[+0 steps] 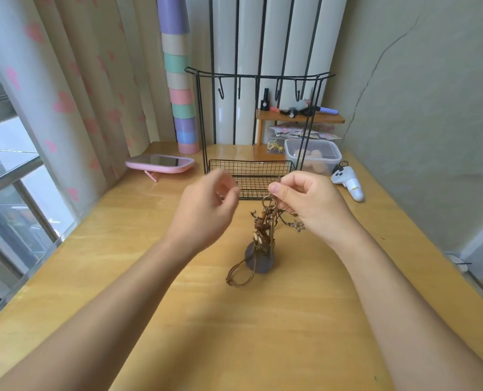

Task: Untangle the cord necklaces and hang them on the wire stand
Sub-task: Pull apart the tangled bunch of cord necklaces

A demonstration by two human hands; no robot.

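Note:
A tangled bunch of brown cord necklaces (264, 230) with beads, rings and a metal flower charm hangs from my right hand (305, 204), which pinches its top between thumb and fingers above the wooden table (263, 320). The bunch's lower end, with a dark round pendant and a cord loop, rests on the table. My left hand (209, 204) hovers just left of the bunch, blurred, fingers loosely curled and holding nothing. The black wire stand (251, 125) stands behind both hands, its hooks bare and its mesh tray at the bottom.
A pink-framed mirror (160, 163) lies at the back left beside a stack of pastel cups (182, 108). At the back right are a small wooden shelf (299, 118) with cosmetics, a clear plastic box (313, 156) and a white controller (347, 182).

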